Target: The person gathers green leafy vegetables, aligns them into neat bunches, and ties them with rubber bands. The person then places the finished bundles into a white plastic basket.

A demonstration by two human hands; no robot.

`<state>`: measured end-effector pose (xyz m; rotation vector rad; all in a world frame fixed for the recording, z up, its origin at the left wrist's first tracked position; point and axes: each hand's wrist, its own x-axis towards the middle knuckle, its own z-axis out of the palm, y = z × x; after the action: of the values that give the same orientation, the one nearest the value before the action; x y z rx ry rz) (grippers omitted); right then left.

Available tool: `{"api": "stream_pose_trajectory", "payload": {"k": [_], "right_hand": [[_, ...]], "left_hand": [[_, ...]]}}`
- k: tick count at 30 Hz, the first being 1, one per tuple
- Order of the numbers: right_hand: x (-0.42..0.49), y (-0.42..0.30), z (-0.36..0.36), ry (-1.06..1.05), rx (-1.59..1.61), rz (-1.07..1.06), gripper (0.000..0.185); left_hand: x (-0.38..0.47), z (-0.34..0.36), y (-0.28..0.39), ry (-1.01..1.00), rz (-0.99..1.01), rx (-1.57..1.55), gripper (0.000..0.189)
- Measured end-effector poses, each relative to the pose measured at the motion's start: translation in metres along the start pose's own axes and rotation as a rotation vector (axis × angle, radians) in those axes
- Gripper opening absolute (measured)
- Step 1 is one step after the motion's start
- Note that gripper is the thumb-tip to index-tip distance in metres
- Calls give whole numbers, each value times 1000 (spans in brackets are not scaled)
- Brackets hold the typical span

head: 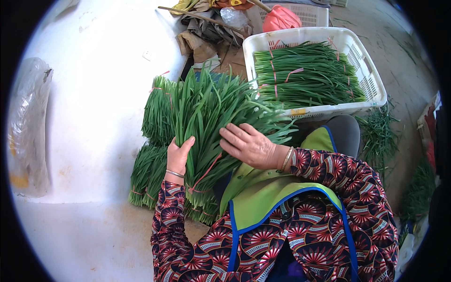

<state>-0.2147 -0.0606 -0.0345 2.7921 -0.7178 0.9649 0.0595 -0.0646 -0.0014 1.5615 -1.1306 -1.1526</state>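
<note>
My left hand [180, 157] is closed around the left side of a large bundle of garlic chives [208, 116], thumb on top. The bundle's leaf ends fan out away from me. My right hand [250, 146] lies palm down across its right side, fingers resting on the leaves; its thumb is hidden. A pink tie [208, 174] runs around the lower part of the leaves, near the pale stem ends. More tied chive bundles [149, 172] are stacked to the left of and beneath the one in my hands.
A white plastic crate [375, 83] holding several tied chive bundles [306, 75] stands ahead to the right. Loose chive leaves [378, 134] litter the floor beside it. A white wall [95, 105] rises on the left. Sacking [201, 42], a stick [204, 18] and a pink bag [282, 18] lie beyond.
</note>
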Motion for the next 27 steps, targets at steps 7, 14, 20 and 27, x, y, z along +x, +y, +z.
{"api": "stream_pose_trajectory", "payload": {"k": [7,14,20,27], "right_hand": [[-29,-7,-17,179,158,-101,40],[-30,7,-44,301,131,-113,37],[2,8,-23,-143,11,76,73],[1,21,26,-297,49,191,65]], "left_hand": [[10,-9,-12,-6,21,12,35],[5,-9,-6,-22,8,65,37],[3,-8,-7,-22,46,26,38],[-26,-2,39,96,344,273,33]]}}
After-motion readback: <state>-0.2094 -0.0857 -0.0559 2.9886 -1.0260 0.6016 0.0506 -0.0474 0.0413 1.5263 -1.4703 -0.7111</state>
